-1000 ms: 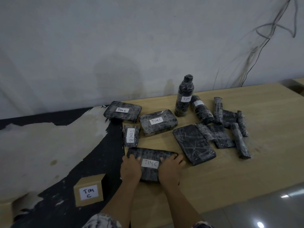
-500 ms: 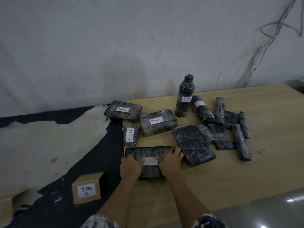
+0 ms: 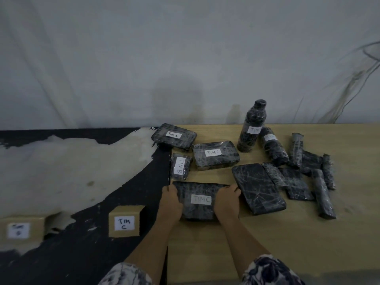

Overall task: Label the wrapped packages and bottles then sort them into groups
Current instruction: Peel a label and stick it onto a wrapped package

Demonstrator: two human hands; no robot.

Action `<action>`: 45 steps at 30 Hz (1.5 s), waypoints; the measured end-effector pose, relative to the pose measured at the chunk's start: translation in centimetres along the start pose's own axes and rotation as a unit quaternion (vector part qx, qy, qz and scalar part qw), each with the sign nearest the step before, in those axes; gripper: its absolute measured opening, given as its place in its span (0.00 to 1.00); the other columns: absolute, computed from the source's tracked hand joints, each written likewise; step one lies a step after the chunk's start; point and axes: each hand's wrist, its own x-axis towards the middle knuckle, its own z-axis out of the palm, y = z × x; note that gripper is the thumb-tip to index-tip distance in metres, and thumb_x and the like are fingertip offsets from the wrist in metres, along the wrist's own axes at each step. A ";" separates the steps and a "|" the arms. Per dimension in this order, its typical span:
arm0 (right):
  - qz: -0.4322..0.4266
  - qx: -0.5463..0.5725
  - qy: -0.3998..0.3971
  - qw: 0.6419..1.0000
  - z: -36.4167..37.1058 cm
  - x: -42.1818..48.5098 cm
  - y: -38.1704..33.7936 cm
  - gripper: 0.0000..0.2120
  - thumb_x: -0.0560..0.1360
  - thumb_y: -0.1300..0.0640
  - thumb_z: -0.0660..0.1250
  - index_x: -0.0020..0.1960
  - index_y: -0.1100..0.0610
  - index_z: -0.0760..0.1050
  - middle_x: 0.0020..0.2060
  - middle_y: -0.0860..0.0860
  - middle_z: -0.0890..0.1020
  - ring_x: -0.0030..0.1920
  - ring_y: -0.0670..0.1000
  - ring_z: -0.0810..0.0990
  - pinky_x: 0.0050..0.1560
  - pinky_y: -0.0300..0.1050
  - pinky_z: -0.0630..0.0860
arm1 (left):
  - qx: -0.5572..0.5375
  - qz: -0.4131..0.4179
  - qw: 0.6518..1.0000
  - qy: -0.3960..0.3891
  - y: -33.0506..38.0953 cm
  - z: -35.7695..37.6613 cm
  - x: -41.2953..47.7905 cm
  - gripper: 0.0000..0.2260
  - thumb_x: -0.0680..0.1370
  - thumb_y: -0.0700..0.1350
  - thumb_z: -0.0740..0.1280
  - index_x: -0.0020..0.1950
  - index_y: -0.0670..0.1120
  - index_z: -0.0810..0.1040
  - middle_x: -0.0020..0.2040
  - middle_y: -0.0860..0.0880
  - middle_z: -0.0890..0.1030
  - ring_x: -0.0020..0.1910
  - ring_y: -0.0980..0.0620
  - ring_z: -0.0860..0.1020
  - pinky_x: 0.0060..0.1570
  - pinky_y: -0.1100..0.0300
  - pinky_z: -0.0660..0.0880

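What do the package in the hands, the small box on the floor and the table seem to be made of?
Package: dark content under clear plastic film, it seems; glossy, with wrinkles that catch light.
Box: probably cardboard; matt brown, sharp edges, white paper label.
Table: wood or wood-look laminate; pale, smooth, faint grain.

The person wears a top in a dark-and-white print of blotchy, flower-like shapes. The left sleeve (image 3: 125, 274) and right sleeve (image 3: 271, 270) carry the same pattern, the right one looking darker, and both end in a loose hem partway up the arm. From those hems both forearms are bare down to the left hand (image 3: 170, 200) and right hand (image 3: 226, 202).
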 end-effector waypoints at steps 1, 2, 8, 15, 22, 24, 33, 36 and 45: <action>0.015 0.011 0.011 1.000 -0.3 -0.1 -0.2 0.14 0.80 0.59 0.56 0.62 0.62 0.70 0.63 0.63 0.69 0.62 0.60 0.69 0.58 0.44 0.71 | 0.015 0.018 1.000 0.001 0.0 -0.5 -0.1 0.09 0.75 0.31 0.58 0.53 0.40 0.68 0.55 0.43 0.68 0.44 0.53 0.66 0.43 0.63 0.64; 0.029 0.014 0.027 0.999 -0.6 -0.3 -0.6 0.14 0.79 0.58 0.56 0.63 0.62 0.69 0.62 0.62 0.70 0.60 0.59 0.71 0.56 0.43 0.73 | 0.025 0.039 0.999 0.008 -0.2 -1.2 -0.1 0.07 0.76 0.31 0.56 0.51 0.41 0.68 0.55 0.43 0.68 0.43 0.52 0.66 0.42 0.64 0.63; 0.002 0.071 0.126 0.989 -4.1 -2.1 -9.1 0.13 0.66 0.62 0.73 0.48 0.65 0.77 0.47 0.64 0.78 0.43 0.61 0.78 0.39 0.50 0.77 | 0.070 0.112 0.987 0.087 -3.6 -8.3 1.1 0.06 0.79 0.34 0.56 0.54 0.37 0.70 0.56 0.42 0.68 0.41 0.44 0.71 0.40 0.58 0.66; -0.134 0.128 0.140 0.973 -7.2 -9.9 -24.8 0.14 0.65 0.61 0.72 0.49 0.63 0.76 0.51 0.63 0.77 0.47 0.62 0.77 0.42 0.53 0.76 | 0.151 0.119 0.966 0.175 -14.8 -20.3 0.4 0.10 0.72 0.33 0.65 0.53 0.36 0.75 0.53 0.37 0.74 0.47 0.38 0.75 0.44 0.48 0.75; -0.250 0.169 0.114 0.947 -7.3 -16.2 -37.0 0.16 0.76 0.63 0.53 0.63 0.61 0.65 0.66 0.59 0.64 0.62 0.59 0.66 0.59 0.50 0.67 | 0.240 0.077 0.952 0.177 -25.0 -29.6 -1.1 0.14 0.65 0.34 0.74 0.48 0.37 0.77 0.45 0.39 0.77 0.39 0.41 0.77 0.35 0.54 0.75; -0.269 0.169 0.101 0.943 -7.7 -17.2 -39.8 0.16 0.75 0.65 0.53 0.63 0.61 0.66 0.66 0.59 0.64 0.62 0.59 0.65 0.60 0.49 0.67 | 0.222 0.054 0.956 0.183 -26.9 -31.5 -1.2 0.12 0.71 0.36 0.70 0.54 0.37 0.76 0.51 0.39 0.76 0.46 0.40 0.76 0.42 0.52 0.75; -0.339 0.175 0.060 0.922 -7.6 -17.8 -54.0 0.13 0.76 0.65 0.53 0.59 0.61 0.68 0.62 0.58 0.68 0.59 0.57 0.68 0.59 0.47 0.69 | 0.231 -0.026 0.953 0.193 -37.0 -39.6 1.7 0.15 0.80 0.44 0.59 0.65 0.42 0.68 0.64 0.43 0.68 0.60 0.45 0.70 0.57 0.57 0.69; -0.362 0.178 0.031 0.914 -7.3 -17.8 -59.9 0.14 0.76 0.65 0.53 0.60 0.61 0.68 0.61 0.58 0.69 0.60 0.58 0.67 0.59 0.47 0.68 | 0.241 -0.065 0.951 0.184 -41.1 -43.6 3.2 0.15 0.80 0.44 0.59 0.65 0.41 0.68 0.64 0.42 0.68 0.60 0.44 0.70 0.56 0.57 0.68; -0.417 0.166 -0.008 0.894 -6.7 -20.3 -73.7 0.14 0.78 0.66 0.51 0.61 0.62 0.68 0.62 0.59 0.69 0.60 0.58 0.67 0.60 0.48 0.69 | 0.262 -0.178 0.934 0.168 -50.4 -52.9 5.2 0.16 0.80 0.47 0.58 0.66 0.43 0.67 0.65 0.44 0.67 0.62 0.45 0.68 0.59 0.57 0.69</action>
